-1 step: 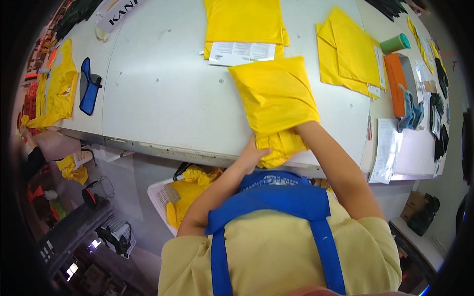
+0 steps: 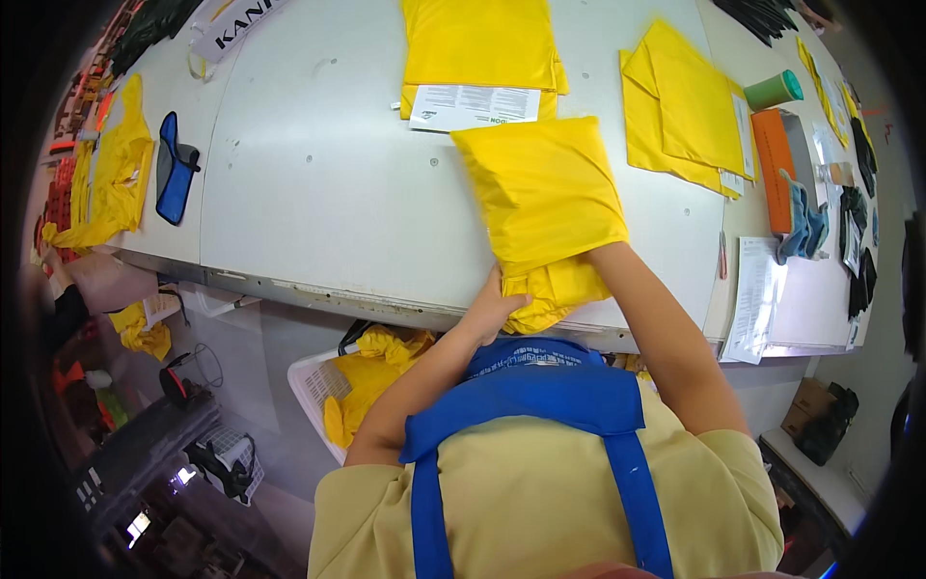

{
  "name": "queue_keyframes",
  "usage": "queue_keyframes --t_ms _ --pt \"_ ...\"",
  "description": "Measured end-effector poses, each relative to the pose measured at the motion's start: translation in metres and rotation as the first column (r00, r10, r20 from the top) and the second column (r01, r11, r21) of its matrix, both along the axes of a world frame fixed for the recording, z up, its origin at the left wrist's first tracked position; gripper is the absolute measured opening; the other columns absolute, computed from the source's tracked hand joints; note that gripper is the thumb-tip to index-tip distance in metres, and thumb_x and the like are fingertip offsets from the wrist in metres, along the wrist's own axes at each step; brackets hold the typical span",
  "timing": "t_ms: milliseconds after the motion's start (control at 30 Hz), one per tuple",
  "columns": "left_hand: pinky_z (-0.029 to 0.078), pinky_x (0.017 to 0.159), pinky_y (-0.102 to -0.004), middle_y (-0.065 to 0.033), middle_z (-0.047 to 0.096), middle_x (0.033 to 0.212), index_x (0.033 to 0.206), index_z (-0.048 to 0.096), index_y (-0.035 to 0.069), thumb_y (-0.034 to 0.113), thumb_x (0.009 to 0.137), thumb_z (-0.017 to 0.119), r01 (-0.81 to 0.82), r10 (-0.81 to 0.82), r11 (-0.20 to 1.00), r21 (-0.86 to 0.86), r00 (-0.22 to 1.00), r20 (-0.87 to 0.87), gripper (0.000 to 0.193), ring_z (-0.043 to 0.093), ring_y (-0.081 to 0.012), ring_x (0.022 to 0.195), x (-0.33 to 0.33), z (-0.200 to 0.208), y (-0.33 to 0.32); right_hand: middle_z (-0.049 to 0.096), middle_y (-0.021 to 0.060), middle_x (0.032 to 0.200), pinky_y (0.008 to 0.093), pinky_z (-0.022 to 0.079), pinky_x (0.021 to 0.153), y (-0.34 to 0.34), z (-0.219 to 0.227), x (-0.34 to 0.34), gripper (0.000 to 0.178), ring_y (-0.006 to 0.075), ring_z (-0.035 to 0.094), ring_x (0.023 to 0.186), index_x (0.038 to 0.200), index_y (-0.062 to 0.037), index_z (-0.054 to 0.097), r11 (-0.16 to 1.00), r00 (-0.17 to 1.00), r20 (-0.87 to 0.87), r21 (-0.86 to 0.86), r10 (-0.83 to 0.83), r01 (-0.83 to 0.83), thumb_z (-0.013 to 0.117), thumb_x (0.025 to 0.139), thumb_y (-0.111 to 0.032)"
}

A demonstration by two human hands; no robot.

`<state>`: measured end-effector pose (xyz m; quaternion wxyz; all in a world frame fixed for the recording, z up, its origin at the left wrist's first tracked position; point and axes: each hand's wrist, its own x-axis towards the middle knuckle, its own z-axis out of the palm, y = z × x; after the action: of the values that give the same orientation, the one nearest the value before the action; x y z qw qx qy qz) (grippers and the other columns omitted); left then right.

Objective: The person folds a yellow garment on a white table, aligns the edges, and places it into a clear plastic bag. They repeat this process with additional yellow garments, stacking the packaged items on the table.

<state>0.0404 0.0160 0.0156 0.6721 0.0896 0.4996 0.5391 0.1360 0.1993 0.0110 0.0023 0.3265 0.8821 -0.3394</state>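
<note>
A folded piece of smooth yellow fabric (image 2: 545, 198), perhaps a garment, lies at the table's near edge in front of me. Its near end is bunched and loose. My left hand (image 2: 496, 309) grips that bunched end, thumb on top. My right hand (image 2: 606, 255) reaches in from the right; past the wrist it disappears under or inside the yellow layer, so its fingers are hidden. Just beyond lies a neat stack of folded yellow pieces (image 2: 477, 43), with a white printed sheet (image 2: 473, 107) sticking out at its near side.
On the right are more folded yellow pieces (image 2: 690, 106), a green cylinder (image 2: 774, 90), an orange box (image 2: 772, 169) and paper sheets (image 2: 757, 299). A blue-and-black pouch-like item (image 2: 175, 169) lies left. Below the edge stands a white basket (image 2: 313, 391) holding yellow fabric.
The folded yellow fabric and my right forearm sit very slightly lower in the picture. The left hand keeps its grip.
</note>
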Motion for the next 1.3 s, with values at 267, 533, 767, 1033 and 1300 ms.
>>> queue_keyframes --t_ms 267,533,767,1033,1300 --pt "0.032 0.108 -0.0347 -0.0214 0.04 0.142 0.145 0.023 0.0 0.013 0.075 0.07 0.614 -0.621 0.756 -0.227 0.563 -0.545 0.085 0.043 -0.0297 0.129 -0.121 -0.003 0.032 0.041 0.0215 0.14 0.0371 0.032 0.108 -0.076 0.015 0.02 0.051 0.0345 0.04 0.129 0.133 -0.0053 0.048 0.826 1.0 0.027 -0.563 -0.012 0.025 0.054 0.092 -0.035" --pt "0.05 0.087 -0.0415 -0.0157 0.064 0.108 0.12 0.059 0.015 0.016 0.073 0.071 0.701 -0.449 0.574 -0.422 -0.162 -0.879 0.048 0.06 -0.0326 0.103 -0.099 0.053 0.139 0.057 0.0198 0.121 0.0391 0.044 0.094 -0.035 0.09 -0.026 0.057 0.0349 0.054 0.112 0.127 -0.0055 0.054 0.995 0.99 -0.109 -0.061 -0.091 0.084 0.068 0.082 -0.037" --pt "0.048 0.085 -0.0349 -0.0175 0.064 0.105 0.114 0.059 -0.001 0.022 0.09 0.058 0.175 -0.278 0.96 -0.217 0.544 -0.792 0.034 0.062 -0.0277 0.096 -0.082 0.008 0.043 0.059 0.0168 0.117 0.036 0.044 0.093 0.026 0.044 -0.013 0.059 0.0288 0.056 0.108 0.125 -0.0047 0.053 0.913 0.954 0.086 -0.275 -0.288 0.301 0.073 0.077 -0.034" --pt "0.046 0.087 -0.0354 -0.0176 0.061 0.109 0.117 0.057 -0.003 0.023 0.092 0.054 0.361 -0.398 0.917 -0.172 0.793 -0.462 0.036 0.059 -0.0267 0.1 -0.079 0.004 0.039 0.059 0.0076 0.111 0.0297 0.046 0.087 0.013 0.077 -0.019 0.055 0.0177 0.055 0.092 0.126 -0.0061 0.051 0.79 0.95 0.099 -0.533 -0.296 0.301 0.074 0.077 -0.021" --pt "0.037 0.099 -0.0422 -0.0257 0.05 0.12 0.113 0.054 -0.007 0.023 0.087 0.058 0.275 -0.154 0.959 0.071 0.713 -0.684 0.039 0.047 -0.0401 0.113 -0.044 0.044 0.021 0.055 0.0066 0.109 0.0255 0.047 0.083 0.016 0.081 0.006 0.061 0.0138 0.055 0.092 0.128 -0.0065 0.049 0.677 0.936 -0.01 -0.693 -0.352 0.247 0.075 0.073 -0.011"
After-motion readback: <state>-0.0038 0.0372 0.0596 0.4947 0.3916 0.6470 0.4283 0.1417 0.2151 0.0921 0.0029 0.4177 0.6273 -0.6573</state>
